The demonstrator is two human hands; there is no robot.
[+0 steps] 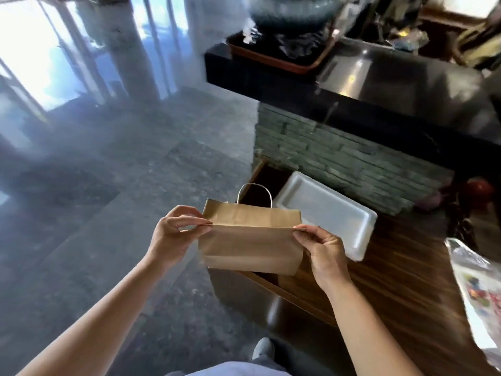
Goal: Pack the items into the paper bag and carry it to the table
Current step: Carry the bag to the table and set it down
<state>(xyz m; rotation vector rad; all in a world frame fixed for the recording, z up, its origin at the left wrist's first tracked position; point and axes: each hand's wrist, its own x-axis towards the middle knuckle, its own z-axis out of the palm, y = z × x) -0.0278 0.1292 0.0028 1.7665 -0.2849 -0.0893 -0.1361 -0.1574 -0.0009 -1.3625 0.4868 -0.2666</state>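
A flat, folded brown paper bag with a white twisted handle hangs in the air in front of me, over the edge of a dark wooden table. My left hand pinches the bag's left edge at the fold. My right hand pinches its right edge. A white foam food container, lid closed, lies on the table just behind the bag. A printed plastic bag lies at the table's right edge.
A black counter on a stone-clad base rises behind the table, carrying a brown tray and a large dark vase. Shiny grey stone floor spreads to the left. A red round object sits at the far right.
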